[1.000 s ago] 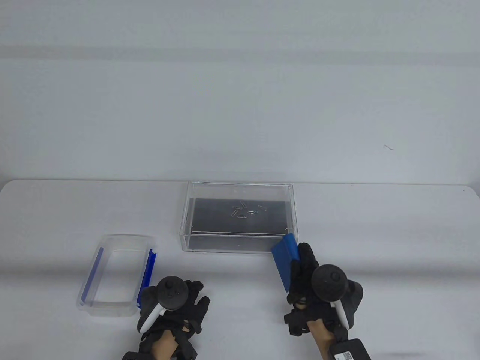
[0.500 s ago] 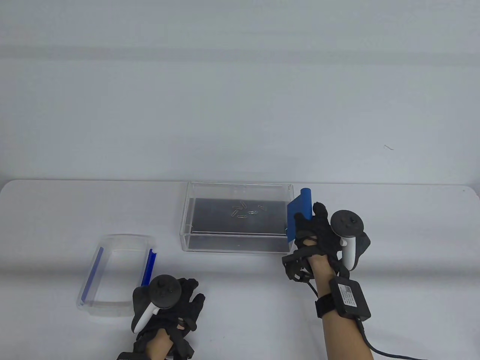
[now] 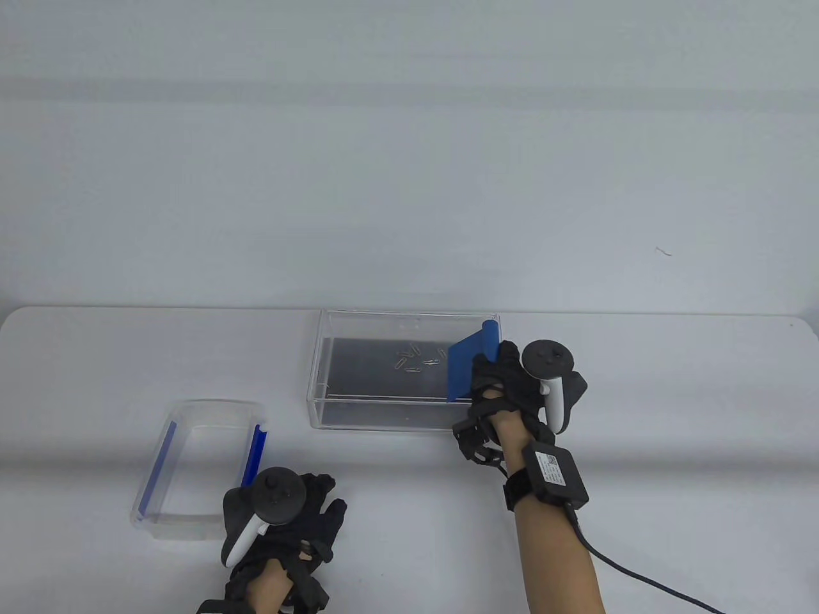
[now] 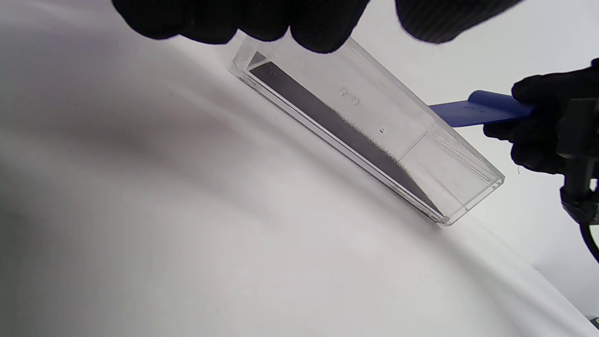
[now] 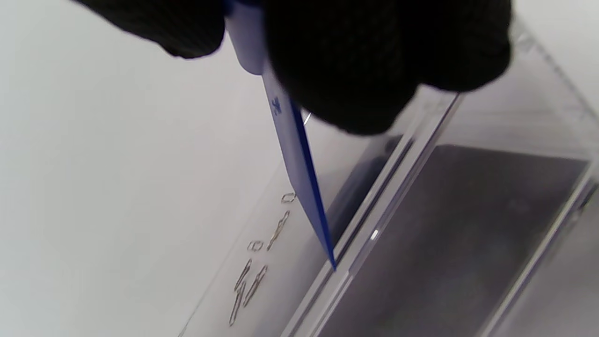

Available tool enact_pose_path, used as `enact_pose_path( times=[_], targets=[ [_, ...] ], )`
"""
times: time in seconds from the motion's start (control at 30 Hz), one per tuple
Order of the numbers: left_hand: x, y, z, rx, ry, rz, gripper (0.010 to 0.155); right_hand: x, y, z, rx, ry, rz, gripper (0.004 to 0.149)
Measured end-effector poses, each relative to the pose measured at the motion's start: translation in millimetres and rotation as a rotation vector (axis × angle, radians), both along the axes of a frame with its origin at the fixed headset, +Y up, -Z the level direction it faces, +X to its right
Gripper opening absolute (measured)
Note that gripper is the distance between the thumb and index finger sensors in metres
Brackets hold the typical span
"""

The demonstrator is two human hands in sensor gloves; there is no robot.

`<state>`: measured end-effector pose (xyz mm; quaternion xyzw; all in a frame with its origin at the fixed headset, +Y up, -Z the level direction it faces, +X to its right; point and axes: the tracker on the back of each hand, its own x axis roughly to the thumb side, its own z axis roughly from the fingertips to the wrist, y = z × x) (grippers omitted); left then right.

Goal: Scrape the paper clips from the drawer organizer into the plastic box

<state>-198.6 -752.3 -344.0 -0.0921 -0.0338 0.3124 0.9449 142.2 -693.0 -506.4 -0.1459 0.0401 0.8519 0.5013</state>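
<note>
A clear drawer organizer (image 3: 333, 409) with a dark floor sits mid-table, with several paper clips (image 3: 409, 361) near its centre. My right hand (image 3: 505, 384) grips a blue scraper (image 3: 466, 371) whose blade stands inside the organizer's right end, just right of the clips. In the right wrist view the scraper (image 5: 299, 173) points down beside the clips (image 5: 252, 281). A clear plastic box (image 3: 157, 518) with blue side latches sits at front left. My left hand (image 3: 301, 518) rests on the table to the right of the box, holding nothing. The left wrist view shows the organizer (image 4: 449, 187) and the scraper (image 4: 472, 112).
The white table's far edge (image 3: 576, 312) runs just behind the organizer. A black cable (image 3: 640, 575) trails from my right wrist toward the front right corner.
My right hand carried the scraper from the organizer's front right corner up along its right side, then left into the organizer. My left hand shifted slightly left and stayed on the table.
</note>
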Motion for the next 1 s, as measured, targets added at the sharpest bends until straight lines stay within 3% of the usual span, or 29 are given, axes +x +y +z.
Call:
enact_pose_path(
  times=[0.4,0.63,0.8,1.0],
  targets=[
    [-9.4,3.1,1.7,0.006,0.036,0.019,0.065,-60.5,20.5,-12.3,0.049,0.135,0.032,0.072],
    [-12.3,2.4,2.3,-0.005,0.047,0.016,0.065,-92.1,9.4,-16.8,0.031,0.210,0.043,0.072],
    [-12.7,2.8,2.2,-0.006,0.047,0.011,0.065,-88.5,1.0,-18.8,0.009,0.178,0.025,0.072],
    [-13.9,2.4,1.9,-0.015,0.053,0.004,0.065,-59.4,1.9,-16.2,0.000,0.091,0.017,0.072]
  ],
)
